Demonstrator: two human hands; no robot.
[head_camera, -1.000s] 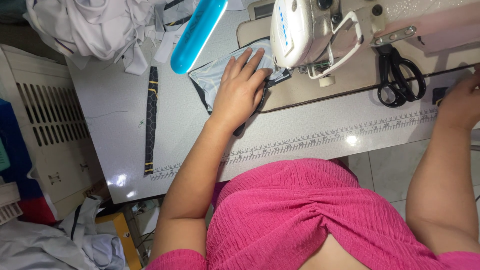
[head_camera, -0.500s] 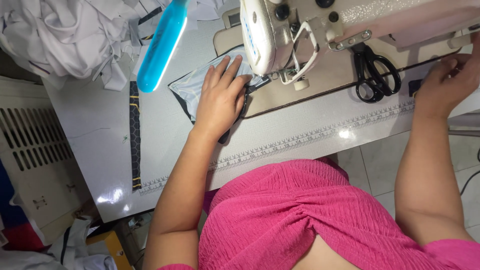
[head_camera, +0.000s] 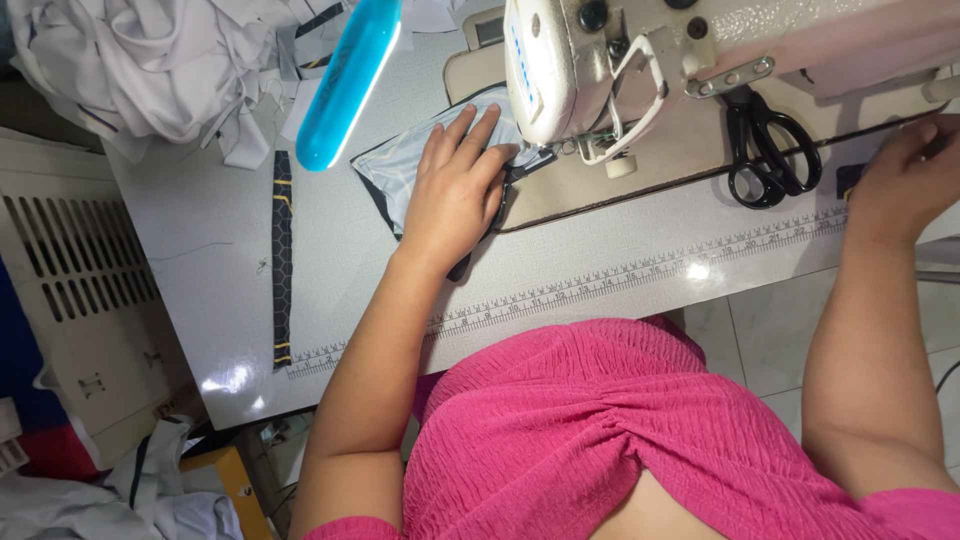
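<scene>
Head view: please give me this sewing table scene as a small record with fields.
left hand: flat on the grey cloth, fingers toward the needle
right hand: at the table's right edge; what it touches is hidden
sewing machine: white, above the cloth
scissors: black, lying right of the machine
lamp: blue bar
dark strip: lying left

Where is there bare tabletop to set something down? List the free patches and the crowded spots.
Free: the white table left of the dark strip, below the pile of white cloth; also the front band along the printed ruler, between the left hand and the scissors. Crowded: around the sewing machine, the grey fabric and the blue lamp.
</scene>
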